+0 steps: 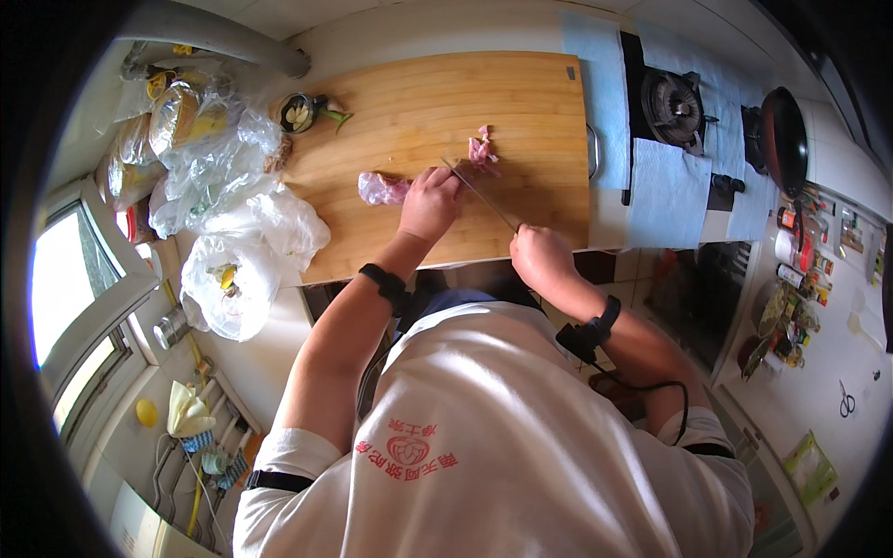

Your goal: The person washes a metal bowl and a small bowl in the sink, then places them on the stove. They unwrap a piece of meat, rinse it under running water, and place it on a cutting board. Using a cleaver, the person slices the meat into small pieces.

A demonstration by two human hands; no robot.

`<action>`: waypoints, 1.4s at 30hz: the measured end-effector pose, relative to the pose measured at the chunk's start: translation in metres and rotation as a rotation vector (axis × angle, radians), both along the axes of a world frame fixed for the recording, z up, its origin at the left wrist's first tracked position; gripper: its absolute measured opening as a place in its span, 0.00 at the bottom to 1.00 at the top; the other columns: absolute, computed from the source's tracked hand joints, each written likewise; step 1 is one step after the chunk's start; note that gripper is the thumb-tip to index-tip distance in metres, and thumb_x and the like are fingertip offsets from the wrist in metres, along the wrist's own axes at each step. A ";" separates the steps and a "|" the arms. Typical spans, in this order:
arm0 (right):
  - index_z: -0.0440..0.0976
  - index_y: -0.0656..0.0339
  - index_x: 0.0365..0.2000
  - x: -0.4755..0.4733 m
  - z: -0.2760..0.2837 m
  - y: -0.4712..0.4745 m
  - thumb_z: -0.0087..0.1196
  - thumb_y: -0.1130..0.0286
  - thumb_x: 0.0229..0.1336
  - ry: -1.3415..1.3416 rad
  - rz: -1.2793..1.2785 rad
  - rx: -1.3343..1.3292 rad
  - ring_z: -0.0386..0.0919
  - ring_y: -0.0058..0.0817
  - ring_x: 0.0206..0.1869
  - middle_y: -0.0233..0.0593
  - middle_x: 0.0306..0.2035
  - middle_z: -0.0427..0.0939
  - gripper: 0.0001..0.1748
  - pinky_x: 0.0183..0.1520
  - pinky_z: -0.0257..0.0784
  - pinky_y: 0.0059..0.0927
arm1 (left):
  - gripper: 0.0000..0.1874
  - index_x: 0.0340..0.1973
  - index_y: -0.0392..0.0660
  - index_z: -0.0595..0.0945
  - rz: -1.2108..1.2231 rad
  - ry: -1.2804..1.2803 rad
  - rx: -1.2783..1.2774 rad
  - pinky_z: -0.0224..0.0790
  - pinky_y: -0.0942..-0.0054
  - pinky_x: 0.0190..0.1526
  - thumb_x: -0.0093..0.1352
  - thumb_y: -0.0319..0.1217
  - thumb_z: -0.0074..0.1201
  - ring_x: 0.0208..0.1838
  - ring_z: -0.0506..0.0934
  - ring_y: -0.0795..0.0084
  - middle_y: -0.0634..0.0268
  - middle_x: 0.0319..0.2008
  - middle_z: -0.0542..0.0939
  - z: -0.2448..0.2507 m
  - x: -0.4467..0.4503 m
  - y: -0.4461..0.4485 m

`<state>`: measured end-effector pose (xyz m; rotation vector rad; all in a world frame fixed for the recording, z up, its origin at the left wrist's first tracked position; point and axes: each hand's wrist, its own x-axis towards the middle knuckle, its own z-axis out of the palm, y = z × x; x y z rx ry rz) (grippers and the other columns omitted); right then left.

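A piece of raw meat point(383, 189) lies on the large wooden cutting board point(418, 97). My left hand point(432, 200) presses down on its right end with curled fingers. In my right hand point(542, 257) is the handle of a kitchen knife point(481, 195), whose blade runs up and left to beside my left fingertips. Small cut pieces of meat point(481, 151) lie just beyond the blade. At the board's back left, a small dark bowl point(298, 114) holds peeled garlic cloves, and a green pepper point(340, 118) is beside it.
Plastic bags point(209, 171) crowd the left side, with a bag-lined container point(234, 286) near the board's front left corner. On the right are a gas burner point(673, 108), light-blue sheets point(670, 192) and a dark pan point(784, 141). Jars and bottles point(795, 275) stand farther right.
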<state>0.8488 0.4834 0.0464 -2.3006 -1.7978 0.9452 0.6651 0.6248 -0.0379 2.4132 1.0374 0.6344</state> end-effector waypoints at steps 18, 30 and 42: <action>0.84 0.70 0.27 -0.013 -0.007 0.070 0.55 0.75 0.54 0.036 0.040 -0.163 0.84 0.62 0.35 0.65 0.28 0.82 0.10 0.41 0.81 0.57 | 0.04 0.33 0.43 0.84 -0.021 0.007 -0.025 0.78 0.59 0.46 0.65 0.30 0.60 0.43 0.80 0.55 0.62 0.38 0.81 -0.004 -0.003 0.000; 0.82 0.66 0.24 -0.005 0.009 0.057 0.56 0.63 0.67 -0.012 -0.050 -0.012 0.83 0.60 0.31 0.61 0.24 0.81 0.19 0.37 0.80 0.56 | 0.06 0.37 0.43 0.84 0.044 -0.095 -0.049 0.78 0.60 0.46 0.66 0.28 0.64 0.44 0.81 0.55 0.60 0.40 0.83 0.008 0.001 -0.003; 0.79 0.69 0.21 0.004 -0.001 0.007 0.53 0.71 0.63 0.023 0.046 -0.100 0.82 0.59 0.31 0.61 0.26 0.81 0.16 0.37 0.79 0.55 | 0.06 0.33 0.44 0.84 0.003 -0.034 0.022 0.78 0.58 0.44 0.61 0.27 0.64 0.43 0.80 0.54 0.60 0.36 0.81 -0.004 -0.007 -0.002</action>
